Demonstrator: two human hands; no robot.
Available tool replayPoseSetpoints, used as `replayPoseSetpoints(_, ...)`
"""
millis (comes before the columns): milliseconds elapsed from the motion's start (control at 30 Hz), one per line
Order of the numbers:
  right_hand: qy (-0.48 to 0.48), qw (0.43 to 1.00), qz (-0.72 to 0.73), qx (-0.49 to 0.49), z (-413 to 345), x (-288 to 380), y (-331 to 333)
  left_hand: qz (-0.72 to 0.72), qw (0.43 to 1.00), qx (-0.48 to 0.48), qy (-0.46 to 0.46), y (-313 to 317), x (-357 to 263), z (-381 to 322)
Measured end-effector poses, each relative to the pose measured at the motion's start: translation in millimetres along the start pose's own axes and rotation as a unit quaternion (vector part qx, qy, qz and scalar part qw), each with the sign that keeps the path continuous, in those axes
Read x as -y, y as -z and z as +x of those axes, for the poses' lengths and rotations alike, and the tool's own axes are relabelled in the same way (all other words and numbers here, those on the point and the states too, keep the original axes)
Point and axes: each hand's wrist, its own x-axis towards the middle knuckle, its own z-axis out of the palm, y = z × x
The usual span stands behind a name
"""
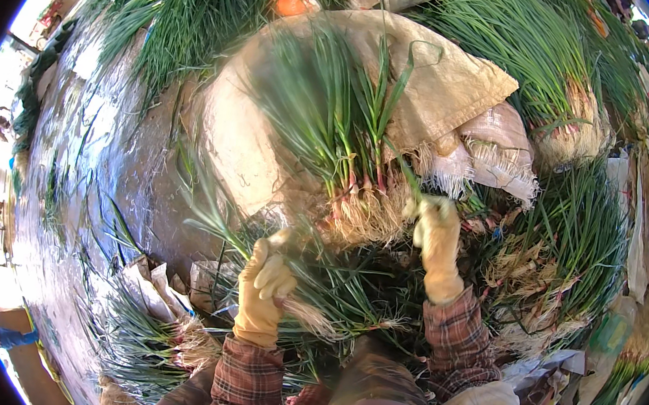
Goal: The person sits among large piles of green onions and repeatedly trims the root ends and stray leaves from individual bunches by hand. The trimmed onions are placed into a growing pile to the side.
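My left hand (265, 288), in a cream work glove, is closed around a green onion stalk (226, 236). Its leaves point up and left, and its pale roots (309, 318) hang out to the right below the fingers. Farther right my gloved right hand (437, 247) pinches a green onion leaf (410, 173) at the fingertips. Just left of that hand, a row of green onions (338, 127) with reddish bulbs and stringy roots (364, 218) lies on a tan woven sack (432, 77). The left part of this row is blurred.
Loose green onions (345, 288) lie below my hands, near my knees. More bunches rest at the lower left (145, 332), right (577, 229) and upper right (513, 44). A pale frayed sack (502, 144) lies beside the tan one. Wet-looking floor (106, 138) stretches out on the left.
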Motion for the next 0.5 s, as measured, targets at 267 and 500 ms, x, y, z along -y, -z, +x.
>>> replayPoseSetpoints(267, -0.014, 0.672, -0.435, 0.599, -60, -8, -51, 0.022, 0.993, 0.069, -0.093, -23, -13, -2)
replayPoseSetpoints(500, 0.025, 0.841, -0.539, 0.044, 72, -8, -54, 0.079, 0.996, 0.034, -0.011, -18, 1, 5)
